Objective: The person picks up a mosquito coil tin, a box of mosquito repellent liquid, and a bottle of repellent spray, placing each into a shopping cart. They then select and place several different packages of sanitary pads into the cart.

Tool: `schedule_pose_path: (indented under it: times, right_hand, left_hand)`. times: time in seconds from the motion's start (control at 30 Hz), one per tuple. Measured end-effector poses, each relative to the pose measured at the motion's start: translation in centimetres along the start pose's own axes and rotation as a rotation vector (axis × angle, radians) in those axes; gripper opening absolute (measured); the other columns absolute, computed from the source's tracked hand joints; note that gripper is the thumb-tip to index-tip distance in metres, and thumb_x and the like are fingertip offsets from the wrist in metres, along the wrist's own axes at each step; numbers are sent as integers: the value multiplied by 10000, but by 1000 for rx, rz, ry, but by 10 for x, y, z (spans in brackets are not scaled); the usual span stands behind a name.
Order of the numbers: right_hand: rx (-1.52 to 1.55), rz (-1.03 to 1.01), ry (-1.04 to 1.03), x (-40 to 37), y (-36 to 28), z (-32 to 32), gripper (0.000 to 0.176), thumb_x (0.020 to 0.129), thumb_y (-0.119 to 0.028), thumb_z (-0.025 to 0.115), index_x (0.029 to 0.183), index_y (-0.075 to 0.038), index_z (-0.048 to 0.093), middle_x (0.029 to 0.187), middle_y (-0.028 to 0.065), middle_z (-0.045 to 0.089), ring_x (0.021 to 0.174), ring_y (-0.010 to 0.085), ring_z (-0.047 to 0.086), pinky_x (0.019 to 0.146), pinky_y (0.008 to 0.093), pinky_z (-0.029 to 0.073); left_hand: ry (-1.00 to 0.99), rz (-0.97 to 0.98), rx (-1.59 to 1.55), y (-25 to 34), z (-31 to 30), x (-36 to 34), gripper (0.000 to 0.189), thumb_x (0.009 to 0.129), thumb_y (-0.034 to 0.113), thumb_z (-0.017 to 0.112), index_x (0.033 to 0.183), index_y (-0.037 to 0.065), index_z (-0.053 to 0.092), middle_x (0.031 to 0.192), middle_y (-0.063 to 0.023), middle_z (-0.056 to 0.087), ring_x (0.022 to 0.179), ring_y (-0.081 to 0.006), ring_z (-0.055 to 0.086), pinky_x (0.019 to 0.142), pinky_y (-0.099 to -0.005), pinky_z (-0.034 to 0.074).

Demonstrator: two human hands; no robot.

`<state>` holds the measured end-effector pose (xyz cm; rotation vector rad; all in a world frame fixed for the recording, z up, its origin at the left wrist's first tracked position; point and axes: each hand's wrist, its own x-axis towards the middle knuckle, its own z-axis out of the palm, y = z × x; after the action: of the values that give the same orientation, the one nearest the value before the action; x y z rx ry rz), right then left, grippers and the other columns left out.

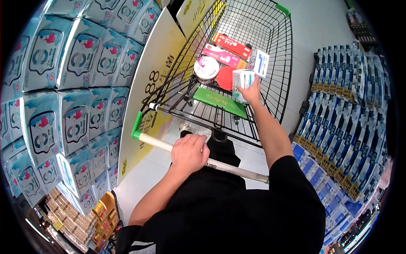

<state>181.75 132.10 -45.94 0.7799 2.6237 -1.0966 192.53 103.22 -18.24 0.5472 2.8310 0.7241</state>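
Observation:
My left hand (187, 153) is closed around the pale handle bar (232, 169) of a shopping cart (288, 63). Down inside the cart, my right hand (250, 92) grips a white and pale green box (241, 79) by its side. Just beyond that box lies a white and blue box (261, 63). A red round lid (225, 78) is beside it, and a white round tub (206, 68) with pink print stands further left. Behind them are a pink box (224, 56) and a red box (232, 45).
Stacked light-blue packs (80, 46) rise close on the left, next to a yellow and white sign board (144, 97). Blue and gold packs (338, 135) are piled on the right. A green flap (220, 102) sits at the cart's near end.

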Motion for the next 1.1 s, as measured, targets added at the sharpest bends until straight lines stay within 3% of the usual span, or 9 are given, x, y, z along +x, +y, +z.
schedule_pose_path:
  times: [0.07,0.13,0.2,0.23,0.33,0.47,0.77,0.93,1.1]
  right_hand:
    - [52,-89,31,4,7,1,1171,673,-238,904,1589,-92,190,1445,272,471,1327,420,498,1135,480,412]
    - [237,-140,-269,24,20,1,932,727,-269,843,1516,-59,395,1385,270,553,1311,401,522,1139,466,408]
    - [-139,-161,-268,66,82,41,652,785,-297,748,1366,-46,591,1353,248,602,1291,397,541,1125,469,420]
    - [10,-101,-247,60,75,37,512,814,-306,672,1265,-63,669,1359,220,609,1278,401,550,1108,484,434]
    - [-60,-212,-205,35,46,16,524,787,-252,740,1261,-59,626,1201,233,688,1140,440,641,991,489,511]
    - [-223,-31,-303,11,30,1,820,789,-349,759,1467,-18,438,1280,310,643,1208,449,623,1049,478,494]
    - [17,-19,-384,-160,-76,-146,775,904,-265,712,1532,13,353,1404,266,585,1280,344,603,1076,422,474]
    - [-119,-250,-82,-279,-50,-148,634,907,-227,695,1461,-17,471,1395,231,576,1275,413,559,1094,466,437]
    - [-239,-260,41,-303,-71,-151,564,877,-188,681,1386,-4,523,1365,228,590,1264,410,555,1093,482,432]
  left_hand:
    - [-1,2,-6,-1,0,-1,207,781,115,692,982,78,722,884,-73,711,833,-275,685,713,-401,532]
    - [-48,3,-15,-2,-4,0,197,779,126,687,968,76,718,867,-82,704,816,-284,686,703,-413,537]
    - [-10,35,-19,-5,-1,-3,187,787,152,686,958,83,717,858,-85,700,810,-286,687,687,-421,540]
    - [-24,36,-1,-5,-4,-2,189,792,165,686,961,89,719,852,-83,697,806,-286,686,679,-421,541]
    - [-17,45,0,-6,-3,-5,185,807,195,684,964,105,721,836,-76,690,800,-282,685,674,-420,545]
    - [-105,24,11,-7,-6,-6,180,867,248,626,896,81,685,844,-103,695,810,-295,695,720,-450,567]
    - [-407,120,-56,-30,-41,2,363,946,321,607,1225,93,639,1177,-151,650,1102,-351,644,901,-482,550]
    - [170,241,-24,-79,-79,9,250,852,212,657,1045,54,668,1006,-137,666,1014,-336,628,933,-458,499]
    - [380,149,-199,-116,-54,9,148,816,118,712,954,66,716,903,-112,715,849,-312,687,784,-416,555]
